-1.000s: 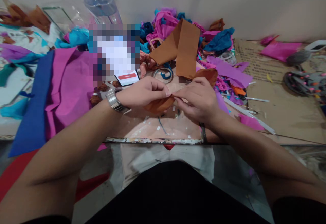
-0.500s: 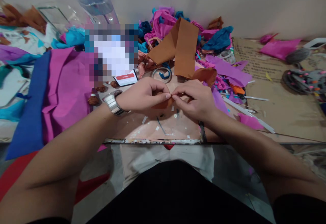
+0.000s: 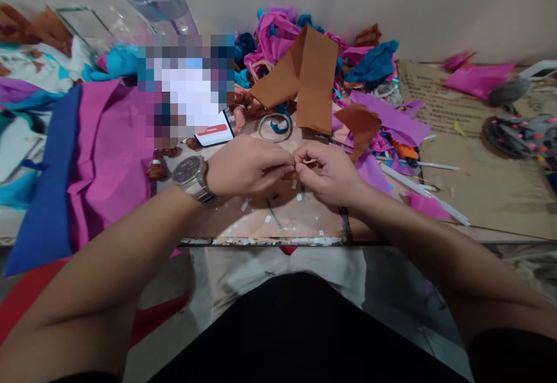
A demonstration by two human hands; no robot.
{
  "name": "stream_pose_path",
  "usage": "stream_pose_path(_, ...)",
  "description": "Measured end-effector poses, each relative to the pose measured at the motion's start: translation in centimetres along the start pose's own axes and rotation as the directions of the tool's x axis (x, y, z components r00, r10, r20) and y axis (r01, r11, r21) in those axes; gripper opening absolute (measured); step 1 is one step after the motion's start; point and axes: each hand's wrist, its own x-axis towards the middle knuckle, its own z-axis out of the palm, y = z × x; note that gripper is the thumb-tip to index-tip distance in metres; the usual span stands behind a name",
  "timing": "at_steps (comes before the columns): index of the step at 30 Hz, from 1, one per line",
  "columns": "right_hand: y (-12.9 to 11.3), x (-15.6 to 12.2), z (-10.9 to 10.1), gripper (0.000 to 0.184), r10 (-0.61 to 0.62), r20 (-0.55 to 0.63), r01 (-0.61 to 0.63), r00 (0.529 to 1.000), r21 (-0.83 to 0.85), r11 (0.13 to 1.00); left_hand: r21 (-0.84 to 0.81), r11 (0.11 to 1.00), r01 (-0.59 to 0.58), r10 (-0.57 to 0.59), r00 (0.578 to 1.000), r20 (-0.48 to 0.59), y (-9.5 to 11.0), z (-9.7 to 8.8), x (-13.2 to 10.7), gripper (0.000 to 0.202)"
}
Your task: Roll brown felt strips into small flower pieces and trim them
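My left hand [image 3: 248, 165], with a metal watch [image 3: 191, 178] at its wrist, is closed in a pinch just above the table. Against its fingertips, my right hand [image 3: 331, 174] pinches too, thumb and forefinger pressed together. Both grip a small brown strip of crepe-like material, mostly hidden by the fingers. A brown flap [image 3: 359, 126] sticks out behind my right hand; whether it joins the held strip I cannot tell. Beyond the hands lie a clear roll of tape [image 3: 274, 137] and a folded brown strip [image 3: 317, 84].
A lit phone [image 3: 215, 130], partly blurred, lies by small brown bundles [image 3: 156, 169]. Pink folded sheets [image 3: 108, 162] and a blue sheet [image 3: 50, 197] cover the left. A water bottle [image 3: 163, 3] stands behind. Purple scraps [image 3: 391, 117] and cardboard [image 3: 470, 180] are at the right.
My left hand has rolled so the watch face shows, and its fingers have closed more. The brown flap behind my right hand has swung up and right.
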Motion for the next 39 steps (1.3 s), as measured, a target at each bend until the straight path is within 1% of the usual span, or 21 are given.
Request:
stream_pose_path(2,0.0,0.0,-0.1,0.008,0.024,-0.004,-0.023,1.000,0.039,0.999,0.050,0.999,0.017,-0.017,1.000,0.011,0.0,0.0,-0.1,0.028)
stream_pose_path(4,0.0,-0.1,-0.3,0.008,0.013,-0.027,-0.011,1.000,0.072,0.997,0.049,0.998,0.042,-0.042,0.999,-0.003,-0.1,0.0,-0.2,0.028)
stream_pose_path(8,0.0,-0.1,-0.5,0.006,-0.120,-0.083,0.123,0.989,0.035,0.992,-0.090,0.994,0.063,-0.066,0.997,-0.028,-0.5,0.0,-0.2,0.034)
stream_pose_path(10,0.1,-0.1,-0.5,0.007,-0.140,-0.084,0.143,0.987,0.021,0.990,-0.171,0.983,0.069,-0.074,0.997,-0.023,-0.6,0.0,-0.1,0.034)
stream_pose_path(13,0.2,0.0,-0.4,0.008,-0.121,-0.075,0.124,0.990,0.039,0.991,-0.259,0.961,0.094,-0.102,0.995,-0.017,-0.3,-0.1,0.0,0.032)
stream_pose_path(17,0.1,0.1,-0.5,0.008,-0.102,-0.075,0.107,0.992,0.053,0.993,-0.341,0.925,0.165,-0.174,0.985,0.005,0.2,-0.4,0.2,0.027)
stream_pose_path(21,0.1,0.1,-0.6,0.008,-0.077,-0.070,0.082,0.995,0.084,0.993,-0.416,0.890,0.185,-0.203,0.979,0.001,0.3,-0.5,0.2,0.026)
stream_pose_path(24,0.1,0.0,-0.7,0.008,-0.089,-0.086,0.098,0.992,0.104,0.990,-0.473,0.856,0.209,-0.230,0.973,0.014,0.2,-0.4,0.2,0.027)
stream_pose_path(26,0.0,-0.1,-0.8,0.008,-0.108,-0.085,0.117,0.991,0.101,0.988,-0.489,0.846,0.214,-0.241,0.971,0.008,0.2,-0.4,0.2,0.028)
stream_pose_path(29,-0.4,-0.2,-1.0,0.007,-0.130,-0.061,0.135,0.990,0.083,0.987,-0.482,0.853,0.199,-0.232,0.973,-0.009,0.2,-0.5,0.3,0.027)
stream_pose_path(31,-0.5,-0.3,-1.1,0.007,-0.125,-0.060,0.129,0.990,0.064,0.990,-0.476,0.856,0.203,-0.233,0.973,-0.003,0.3,-0.5,0.2,0.027)
stream_pose_path(34,-0.6,-0.3,-1.1,0.009,-0.101,-0.092,0.105,0.991,0.038,0.994,-0.489,0.843,0.226,-0.256,0.967,0.004,0.3,-0.4,0.2,0.028)
stream_pose_path(39,-0.4,-0.2,-0.9,0.005,-0.084,-0.118,0.080,0.989,-0.045,0.996,-0.526,0.804,0.277,-0.291,0.955,0.057,-0.1,-0.1,0.1,0.032)
